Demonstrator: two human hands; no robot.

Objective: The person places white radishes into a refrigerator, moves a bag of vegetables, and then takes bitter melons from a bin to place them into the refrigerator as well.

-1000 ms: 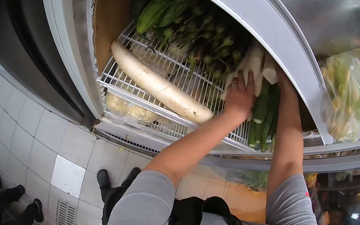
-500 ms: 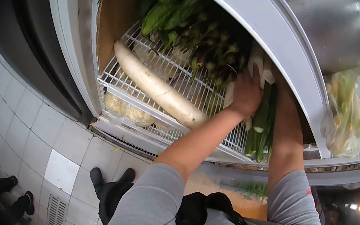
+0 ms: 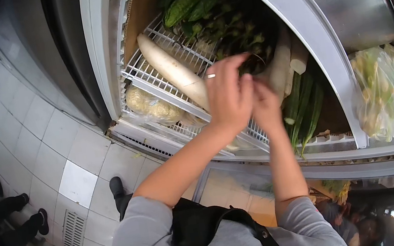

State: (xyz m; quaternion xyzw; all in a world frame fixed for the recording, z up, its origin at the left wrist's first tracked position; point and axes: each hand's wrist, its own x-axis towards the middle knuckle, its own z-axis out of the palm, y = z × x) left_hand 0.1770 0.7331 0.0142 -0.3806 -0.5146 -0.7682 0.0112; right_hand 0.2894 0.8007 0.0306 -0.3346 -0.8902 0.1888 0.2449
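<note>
My left hand point(image 3: 228, 92), with a ring on one finger, is over the lower end of a long white radish point(image 3: 173, 70) on a wire shelf point(image 3: 149, 81). Its fingers are stretched out and slightly blurred, and nothing shows in them. Close beside it is my right hand point(image 3: 265, 107), its fingers smeared and partly hidden behind the left. More white radishes point(image 3: 282, 66) lie just right of it, with long green vegetables point(image 3: 302, 106) below them. Dark green stemmed vegetables point(image 3: 239, 34) fill the shelf's shaded back.
A curved white fridge frame point(image 3: 303, 13) arches over the right side. Beyond it are a large metal pot point(image 3: 348, 1) and a clear bag of vegetables point(image 3: 382, 93). Bagged pale food point(image 3: 150, 104) sits under the shelf. Another person's shoe point(image 3: 42, 222) shows at left.
Both hands have moved left, away from the green vegetables and radishes at the right. My right hand has come out from behind the fridge frame. The view has shifted a little.
</note>
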